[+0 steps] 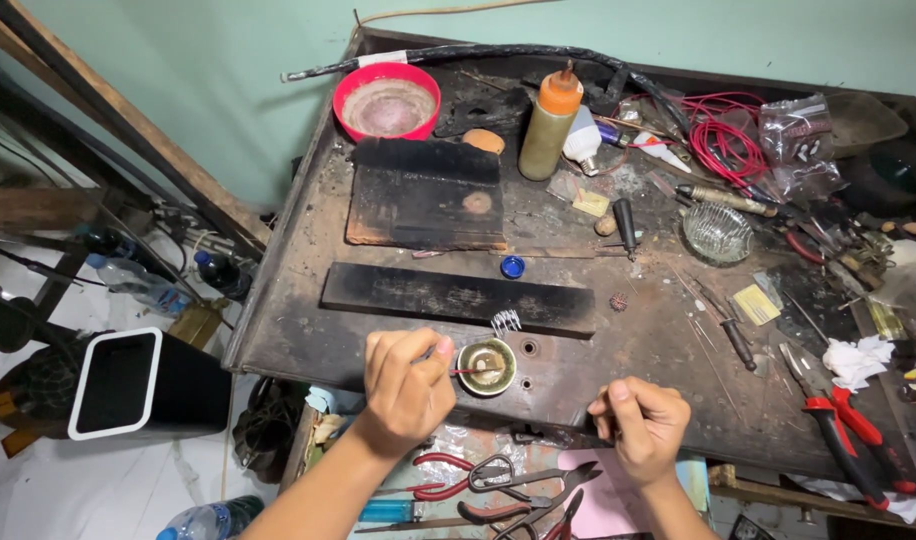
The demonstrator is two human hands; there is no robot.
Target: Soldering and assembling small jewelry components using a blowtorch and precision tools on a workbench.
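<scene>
Low centre of the frame: the left hand [408,385] pinches a thin red-tipped stick [466,371], lying level, tip pointing right into the small brass cup [486,366] just beside it on the counter [298,320]; the right hand [643,420], fist-closed, is farther.

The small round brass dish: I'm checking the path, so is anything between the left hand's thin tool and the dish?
Nothing visible. The left hand holds a thin stick whose tip already reaches into the small round brass dish. A small metal coil sits just behind the dish, out of the way. The right hand rests apart, at the bench edge.
</scene>
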